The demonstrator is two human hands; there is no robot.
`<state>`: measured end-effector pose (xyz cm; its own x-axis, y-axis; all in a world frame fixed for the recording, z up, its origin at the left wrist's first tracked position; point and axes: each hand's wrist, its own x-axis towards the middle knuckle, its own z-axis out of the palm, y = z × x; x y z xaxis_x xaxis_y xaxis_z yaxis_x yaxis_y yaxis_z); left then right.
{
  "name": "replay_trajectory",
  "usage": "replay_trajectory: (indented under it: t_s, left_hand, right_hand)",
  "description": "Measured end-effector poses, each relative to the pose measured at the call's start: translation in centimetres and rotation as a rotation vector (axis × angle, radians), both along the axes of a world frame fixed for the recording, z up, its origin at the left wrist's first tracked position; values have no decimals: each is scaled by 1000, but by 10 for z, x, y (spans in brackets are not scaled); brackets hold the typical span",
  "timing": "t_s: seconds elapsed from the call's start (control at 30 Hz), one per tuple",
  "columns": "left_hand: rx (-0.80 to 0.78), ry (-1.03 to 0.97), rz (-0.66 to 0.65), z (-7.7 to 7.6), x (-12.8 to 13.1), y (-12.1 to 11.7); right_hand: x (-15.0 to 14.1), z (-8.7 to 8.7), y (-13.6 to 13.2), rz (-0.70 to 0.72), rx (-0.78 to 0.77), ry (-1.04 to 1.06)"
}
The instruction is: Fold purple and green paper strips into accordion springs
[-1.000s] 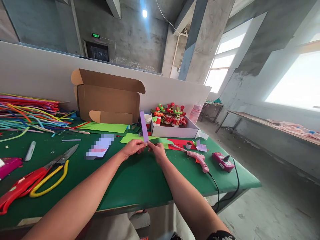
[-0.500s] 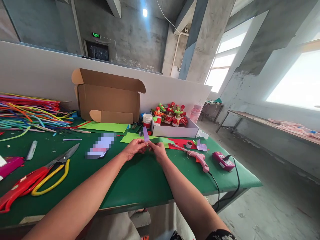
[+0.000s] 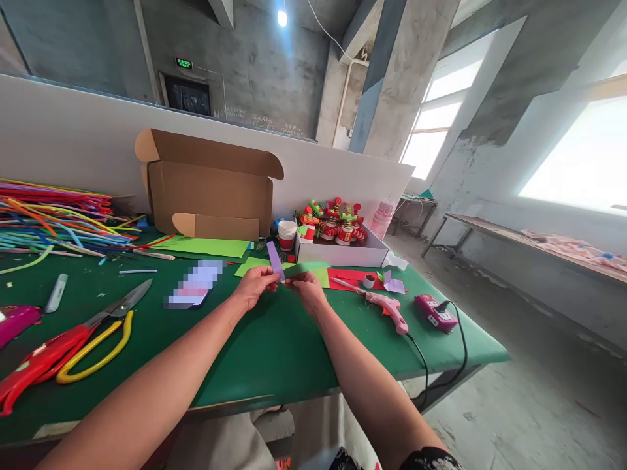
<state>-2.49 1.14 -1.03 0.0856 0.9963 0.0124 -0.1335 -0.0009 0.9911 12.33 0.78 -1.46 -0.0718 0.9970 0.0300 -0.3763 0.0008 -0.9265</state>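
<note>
In front of the white box (image 3: 340,255) and to its left, the left hand (image 3: 258,285) pinches a purple paper strip (image 3: 275,260) between thumb and fingers, the strip's free end pointing up; the right hand (image 3: 306,290), nearer the box, has its fingertips drawn together just beside the strip, but I cannot tell whether they grip it; a stack of paper cups (image 3: 287,235) is just left of the box, a pink glue gun (image 3: 389,309) lies in front of it, and the scissors (image 3: 73,343) lie well to its left
</note>
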Motion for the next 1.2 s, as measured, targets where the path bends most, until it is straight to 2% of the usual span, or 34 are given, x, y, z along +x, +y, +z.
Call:
replay_trajectory:
  t_s: [0.33, 0.57, 0.77, 1.0, 1.2]
  left_hand:
    - [-10, -34, -41, 9, 4, -7]
    - [12, 1, -24, 8, 4, -6]
    - [34, 7, -43, 8, 6, -8]
    - [-9, -78, -70, 7, 8, -9]
    - [-81, -108, -111, 6, 4, -8]
  right_hand:
    - [1, -7, 0, 23, -91, 93]
    - [0, -8, 0, 28, -124, 116]
    - [-2, -10, -2, 30, -81, 71]
    - [0, -13, 2, 119, -71, 18]
    - [1, -16, 5, 107, -32, -35]
